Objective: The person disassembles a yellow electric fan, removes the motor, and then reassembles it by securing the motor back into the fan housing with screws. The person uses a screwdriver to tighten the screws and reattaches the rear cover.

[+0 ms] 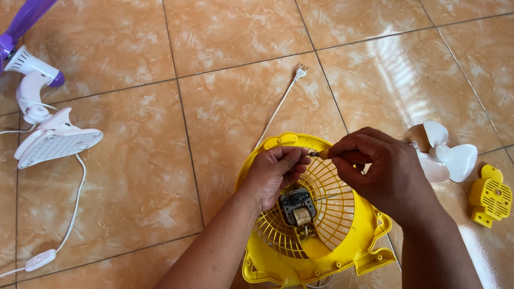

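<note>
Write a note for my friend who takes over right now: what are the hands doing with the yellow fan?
Left hand: fingers pinch something small at the screwdriver tip; too small to identify.
Right hand: grips a screwdriver with a yellow handle.
Yellow fan housing: lies on the tiled floor, motor exposed in the grille.
Done: white blade and yellow cover piece lie off to the right.
Left: motor sits in the housing; power cord unplugged.

Yellow fan housing (342, 251) lies flat, grille up, small motor (296, 206) exposed.
</note>
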